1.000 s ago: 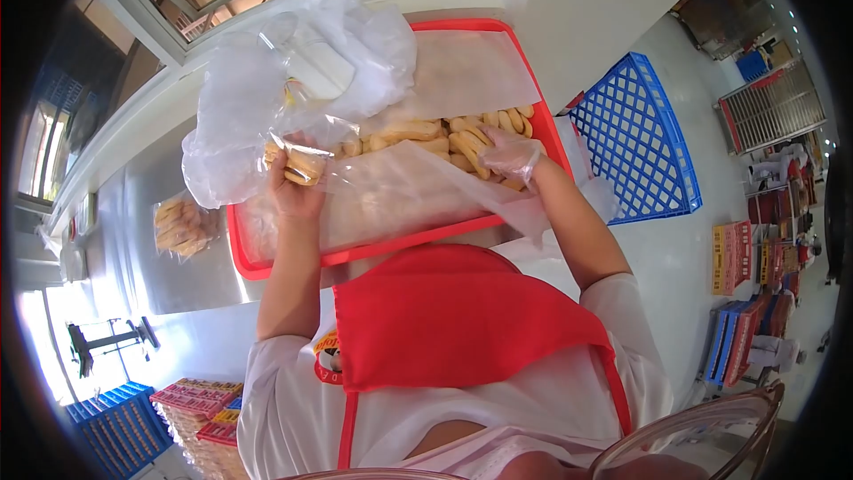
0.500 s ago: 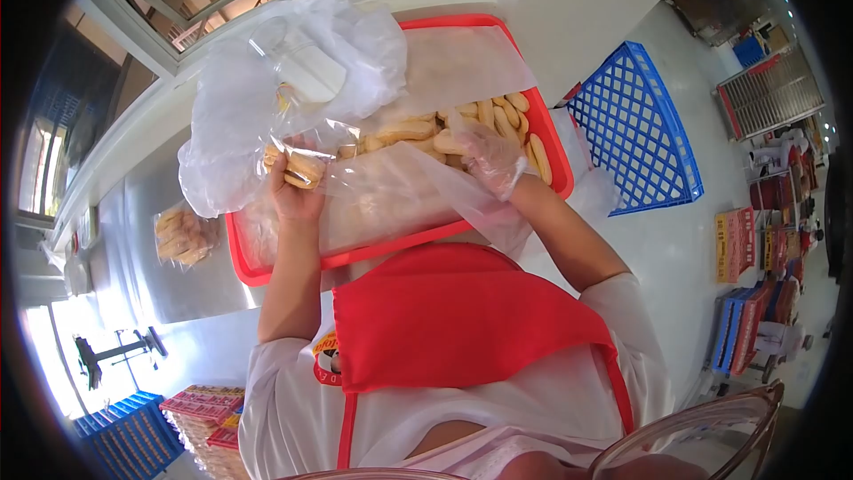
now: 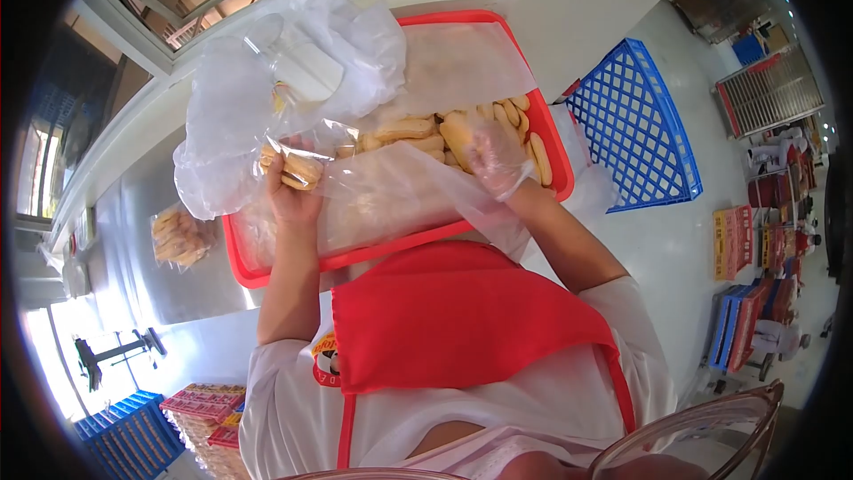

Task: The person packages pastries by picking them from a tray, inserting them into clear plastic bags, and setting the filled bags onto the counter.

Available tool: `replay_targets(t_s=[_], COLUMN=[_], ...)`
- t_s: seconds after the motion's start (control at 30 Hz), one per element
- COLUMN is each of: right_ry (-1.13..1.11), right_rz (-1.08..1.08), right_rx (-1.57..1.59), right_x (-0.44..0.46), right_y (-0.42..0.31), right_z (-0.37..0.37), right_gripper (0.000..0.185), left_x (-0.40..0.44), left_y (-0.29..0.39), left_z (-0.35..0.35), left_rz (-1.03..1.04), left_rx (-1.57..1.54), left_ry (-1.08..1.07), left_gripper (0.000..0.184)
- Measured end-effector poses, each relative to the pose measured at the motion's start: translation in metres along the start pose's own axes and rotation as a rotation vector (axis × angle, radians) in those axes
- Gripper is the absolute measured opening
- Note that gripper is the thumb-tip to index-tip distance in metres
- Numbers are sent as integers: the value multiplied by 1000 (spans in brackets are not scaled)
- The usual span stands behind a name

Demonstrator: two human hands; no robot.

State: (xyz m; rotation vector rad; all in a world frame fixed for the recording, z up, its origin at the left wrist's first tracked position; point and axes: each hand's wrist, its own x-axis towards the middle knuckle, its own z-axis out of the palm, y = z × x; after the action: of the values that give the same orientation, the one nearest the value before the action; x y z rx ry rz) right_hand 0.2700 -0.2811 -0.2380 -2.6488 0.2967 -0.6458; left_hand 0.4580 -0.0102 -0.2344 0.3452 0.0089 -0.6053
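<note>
A red tray (image 3: 555, 142) lined with thin plastic sheeting holds many finger-shaped golden pastries (image 3: 404, 131). My left hand (image 3: 296, 203) is closed around a clear plastic bag (image 3: 333, 140) with a few pastries (image 3: 302, 171) inside. On my right hand (image 3: 500, 160) is a clear plastic glove. Its fingers are closed on a pastry (image 3: 457, 132) above the right part of the pile; part of that pastry is hidden by the hand. A loose fold of plastic sheet (image 3: 418, 182) lies between my two hands.
A crumpled white plastic bag (image 3: 231, 98) with a white container (image 3: 306, 71) on it lies over the tray's far left. A filled bag of pastries (image 3: 182, 236) rests on the steel counter (image 3: 133, 276). A blue crate (image 3: 635, 129) stands to the right.
My right hand has turned, and the pastry in it now points away from me instead of to the left. My left hand stays almost still with the bag.
</note>
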Motion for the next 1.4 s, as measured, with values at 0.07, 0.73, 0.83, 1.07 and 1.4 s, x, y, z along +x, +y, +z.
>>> replay_targets(t_s=[0.07,0.73,0.83,1.07,1.4], right_ry=[-77,-252,-320,109,-243], right_rz=[61,94,269,86,429], right_rx=[-84,-91,-63,556,1359], right_x=[-3,2,7,-1,-9], right_y=[-6,7,0,-20,-73], right_z=[4,-5,-10,-15,-61], right_gripper=[33,47,52,46,50], left_x=[1,-4,-4,-11,-20], left_y=[1,3,3,-28,-71], left_z=[0,0,-3,26,77], left_rz=[0,20,13,24,-12], left_rx=[-1,20,23,-159,78], left_ry=[-4,-3,-42,41,-100], left_gripper=[29,31,31,33,45])
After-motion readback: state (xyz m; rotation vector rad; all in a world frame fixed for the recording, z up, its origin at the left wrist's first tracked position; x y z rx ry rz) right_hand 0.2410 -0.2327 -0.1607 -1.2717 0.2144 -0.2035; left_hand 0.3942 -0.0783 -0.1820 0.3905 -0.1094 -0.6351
